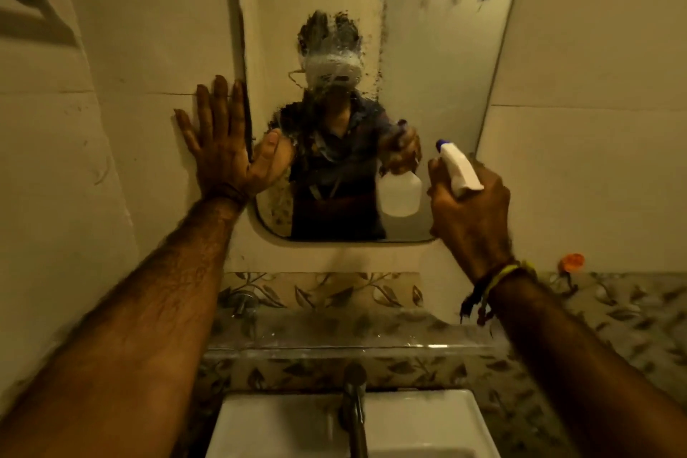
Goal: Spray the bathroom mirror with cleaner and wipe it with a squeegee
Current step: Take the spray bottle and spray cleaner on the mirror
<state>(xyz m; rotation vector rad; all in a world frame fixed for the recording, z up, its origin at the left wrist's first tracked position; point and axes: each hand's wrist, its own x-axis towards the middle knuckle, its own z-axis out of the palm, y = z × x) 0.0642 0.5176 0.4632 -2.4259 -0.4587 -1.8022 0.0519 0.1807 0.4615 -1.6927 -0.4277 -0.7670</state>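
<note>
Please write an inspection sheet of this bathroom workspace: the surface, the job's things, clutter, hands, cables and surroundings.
Surface: mirror wet with spray across its middle; dark spots along a vertical line.
Job's things: spray bottle aimed at the mirror; squeegee not seen.
Clutter: orange object on the wall at right.
Hands: left hand flat and open on the wall at the mirror's left edge; right hand closed on the spray bottle, thread bands at the wrist.
Cables: nothing seen.
Surroundings: glass shelf, tap, white sink below.

Spray bottle [459, 169] body hidden behind right hand [470, 212]; mirror [438, 67] top cropped.
</note>
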